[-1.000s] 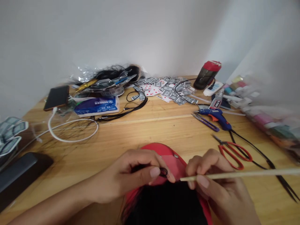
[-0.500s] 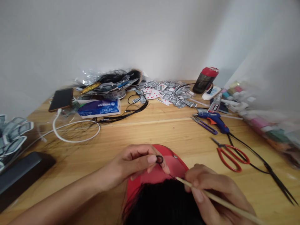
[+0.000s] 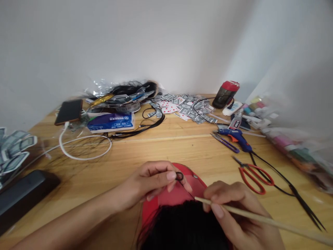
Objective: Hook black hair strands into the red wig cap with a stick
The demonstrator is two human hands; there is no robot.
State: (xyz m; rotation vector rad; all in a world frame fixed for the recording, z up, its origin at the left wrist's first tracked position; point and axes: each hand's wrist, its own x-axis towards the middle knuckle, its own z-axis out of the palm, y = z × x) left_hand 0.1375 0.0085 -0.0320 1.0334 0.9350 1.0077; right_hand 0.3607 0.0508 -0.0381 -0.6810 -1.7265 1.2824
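Observation:
My left hand (image 3: 156, 180) pinches a small black loop (image 3: 179, 176) between thumb and finger, over a red cap-like piece (image 3: 170, 194). In my right hand (image 3: 234, 208) is a thin pale wooden stick (image 3: 249, 214), its tip near the front edge of a mass of black hair (image 3: 182, 225). A fine dark strand runs from the left fingers toward the stick's tip. The hair covers the lower part of the red piece. How the strand meets the tip is too small to tell.
Red-handled scissors (image 3: 256, 175), a blue glue gun (image 3: 238, 137) and purple snips (image 3: 225, 143) lie at right. Cut cards (image 3: 182, 107) are heaped at the back. A blue packet (image 3: 111, 122), a phone (image 3: 69, 111) and a white cable (image 3: 85, 158) are at left.
The view has shifted slightly. My left hand still pinches the loop, and more of the dark strand shows. The stick in my right hand lies flatter, its rear end farther right.

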